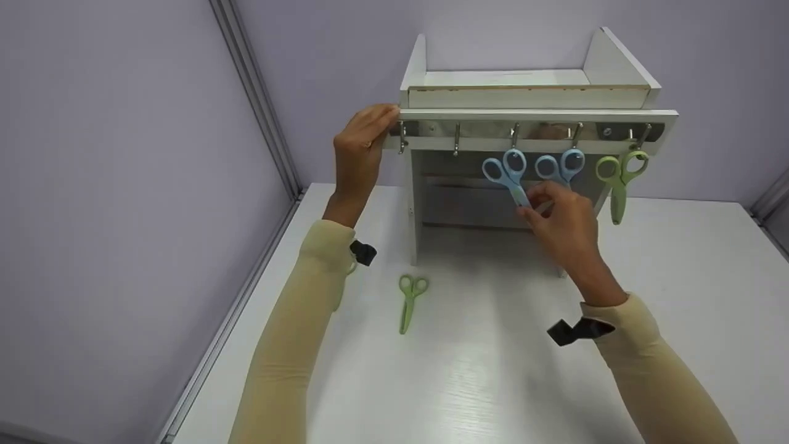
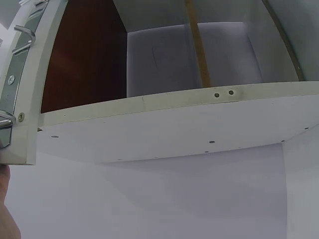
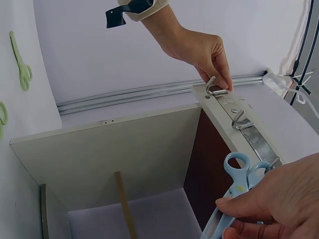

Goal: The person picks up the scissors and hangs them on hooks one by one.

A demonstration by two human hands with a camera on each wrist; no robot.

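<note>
free: table (image 1: 678, 296) right of shelf unit (image 1: 530, 98) | blocked: hook rail (image 1: 530, 131), hanging blue scissors (image 1: 508, 172), green scissors (image 1: 618, 176)

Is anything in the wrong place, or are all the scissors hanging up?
One pair is off the rack: green scissors lie flat on the table, while the other green pair and two blue pairs hang on hooks. Two hooks on the left are bare. Nothing looks broken or spilled.
</note>
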